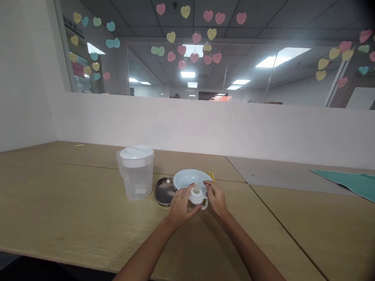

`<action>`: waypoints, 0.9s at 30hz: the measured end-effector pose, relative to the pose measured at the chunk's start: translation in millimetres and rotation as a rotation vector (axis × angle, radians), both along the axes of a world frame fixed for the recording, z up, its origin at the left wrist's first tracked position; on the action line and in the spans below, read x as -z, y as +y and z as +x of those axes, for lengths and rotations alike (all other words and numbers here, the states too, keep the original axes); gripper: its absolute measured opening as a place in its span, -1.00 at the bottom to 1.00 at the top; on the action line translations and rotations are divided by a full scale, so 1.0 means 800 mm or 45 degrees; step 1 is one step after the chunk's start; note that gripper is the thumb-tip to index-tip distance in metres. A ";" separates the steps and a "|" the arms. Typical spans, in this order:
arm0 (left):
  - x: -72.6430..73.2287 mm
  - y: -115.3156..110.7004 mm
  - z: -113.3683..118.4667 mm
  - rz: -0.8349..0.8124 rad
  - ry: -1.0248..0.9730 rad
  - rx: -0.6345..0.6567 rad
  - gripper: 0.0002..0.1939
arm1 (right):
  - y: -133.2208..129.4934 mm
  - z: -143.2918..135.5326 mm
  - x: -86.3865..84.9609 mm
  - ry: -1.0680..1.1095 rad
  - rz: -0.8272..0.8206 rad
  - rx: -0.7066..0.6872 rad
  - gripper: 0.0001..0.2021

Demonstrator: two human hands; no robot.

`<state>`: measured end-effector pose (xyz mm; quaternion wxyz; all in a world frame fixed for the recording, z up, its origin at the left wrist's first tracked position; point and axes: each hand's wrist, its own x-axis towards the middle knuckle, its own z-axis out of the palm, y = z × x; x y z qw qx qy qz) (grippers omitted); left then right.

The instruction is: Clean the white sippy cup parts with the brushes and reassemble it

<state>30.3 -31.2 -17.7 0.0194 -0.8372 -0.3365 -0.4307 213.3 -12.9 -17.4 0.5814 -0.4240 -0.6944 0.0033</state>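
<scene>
A baby bottle (196,196) with a white collar, a clear teat and a white side handle stands upright in front of me. My left hand (180,206) wraps round its left side, thumb at the front. To the right of the teat, my right hand (217,200) has its fingers bent into a pinch; a thin, pale line runs by the fingertips, too fine to name. Just behind the bottle lies a pale blue oval plate (185,176). A round, shallow metal tray (162,193) sits left of the plate, partly hidden by my left hand.
A clear plastic pitcher (138,177) with a white lid stands on the wooden table (83,197) to the left. Something yellow (211,176) peeks out behind the plate. A green cloth (364,182) lies at the far right. A low wall with a window borders the table's back.
</scene>
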 end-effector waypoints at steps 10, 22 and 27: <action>0.008 0.004 -0.001 -0.109 -0.068 0.126 -0.19 | -0.032 -0.048 -0.009 -0.137 0.060 -0.146 -0.74; 0.011 0.005 0.002 -0.173 -0.059 0.193 -0.19 | -0.029 -0.033 -0.014 -0.175 0.010 -0.312 -0.74; 0.012 0.006 0.002 -0.187 -0.049 0.158 -0.16 | -0.029 -0.027 -0.016 -0.180 0.013 -0.402 -0.69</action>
